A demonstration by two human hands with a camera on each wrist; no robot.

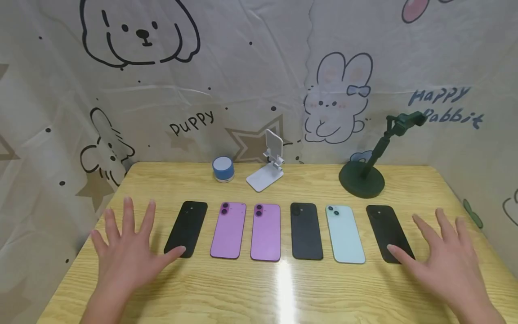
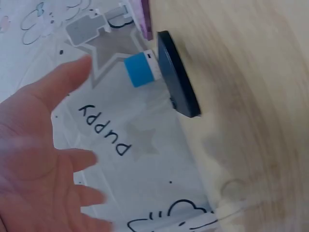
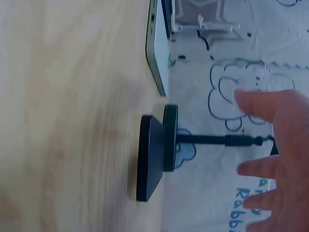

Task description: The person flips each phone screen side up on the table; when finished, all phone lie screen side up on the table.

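Observation:
Spread fingers show on my left hand (image 1: pixel 127 252), which hovers over the table's left side. Its thumb overlaps the lower end of the leftmost black phone (image 1: pixel 187 229) in the head view. My right hand (image 1: pixel 449 261) is likewise spread at the right, its thumb crossing the lower edge of the rightmost black phone (image 1: pixel 390 231). Between them, in one row, lie a purple phone (image 1: pixel 228 234), a second purple phone (image 1: pixel 265 236), a dark phone (image 1: pixel 306 236) and a pale mint phone (image 1: pixel 346 238), all camera side up. Neither hand holds anything.
Behind the row stand a small blue and white cylinder (image 1: pixel 223 169), a white folding phone stand (image 1: pixel 267 173) and a dark green stand with a round base (image 1: pixel 362 182). A printed cloth (image 1: pixel 251 76) hangs behind the wooden table (image 1: pixel 226 292).

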